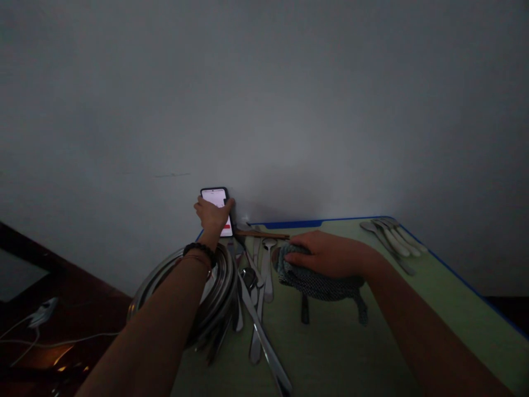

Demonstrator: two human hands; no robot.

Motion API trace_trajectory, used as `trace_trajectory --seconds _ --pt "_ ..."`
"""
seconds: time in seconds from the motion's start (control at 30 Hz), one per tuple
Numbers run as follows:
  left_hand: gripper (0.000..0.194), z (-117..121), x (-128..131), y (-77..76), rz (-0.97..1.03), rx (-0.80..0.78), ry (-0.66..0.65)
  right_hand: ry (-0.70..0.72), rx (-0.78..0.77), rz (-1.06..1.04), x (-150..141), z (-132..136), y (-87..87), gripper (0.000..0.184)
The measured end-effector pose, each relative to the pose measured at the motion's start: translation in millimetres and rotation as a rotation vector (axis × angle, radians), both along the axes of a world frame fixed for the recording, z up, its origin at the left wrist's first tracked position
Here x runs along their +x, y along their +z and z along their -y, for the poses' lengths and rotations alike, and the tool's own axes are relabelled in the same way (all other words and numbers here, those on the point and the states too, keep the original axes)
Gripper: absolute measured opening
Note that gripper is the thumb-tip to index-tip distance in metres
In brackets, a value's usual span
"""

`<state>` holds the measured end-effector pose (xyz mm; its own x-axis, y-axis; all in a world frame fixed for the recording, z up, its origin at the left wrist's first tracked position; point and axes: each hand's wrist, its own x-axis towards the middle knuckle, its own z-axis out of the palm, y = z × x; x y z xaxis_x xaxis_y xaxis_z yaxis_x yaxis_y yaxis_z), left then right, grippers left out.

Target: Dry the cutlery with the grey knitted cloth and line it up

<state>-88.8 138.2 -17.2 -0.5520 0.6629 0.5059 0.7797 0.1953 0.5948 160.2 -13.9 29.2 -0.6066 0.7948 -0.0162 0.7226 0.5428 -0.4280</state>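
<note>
My left hand (212,215) reaches to a smartphone (214,195) that leans upright against the wall with its screen lit. The thumb lies at the phone's right edge and the fingers at its left edge. My right hand (333,253) grips a dark grey knitted cloth (330,289) and presses it down near the table's middle. From under the cloth sticks out a dark handle (305,310); what it belongs to is hidden. Left of the cloth lies a loose pile of cutlery, with a spoon (268,267) and a long metal utensil (266,342) on top.
Nested metal bowls or plates (149,286) stand under my left forearm. Wooden chopsticks (264,235) lie at the back. Several white-handled pieces of cutlery (397,240) lie in a row at the right of the green table (450,325). A white cable (61,341) runs at lower left.
</note>
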Motion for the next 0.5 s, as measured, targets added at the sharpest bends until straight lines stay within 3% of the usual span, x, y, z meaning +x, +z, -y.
trace_trajectory --seconds 0.5 --pt "0.032 -3.7 1.4 -4.3 0.006 0.047 0.001 -0.003 0.002 0.012 1.5 -0.2 0.8 0.039"
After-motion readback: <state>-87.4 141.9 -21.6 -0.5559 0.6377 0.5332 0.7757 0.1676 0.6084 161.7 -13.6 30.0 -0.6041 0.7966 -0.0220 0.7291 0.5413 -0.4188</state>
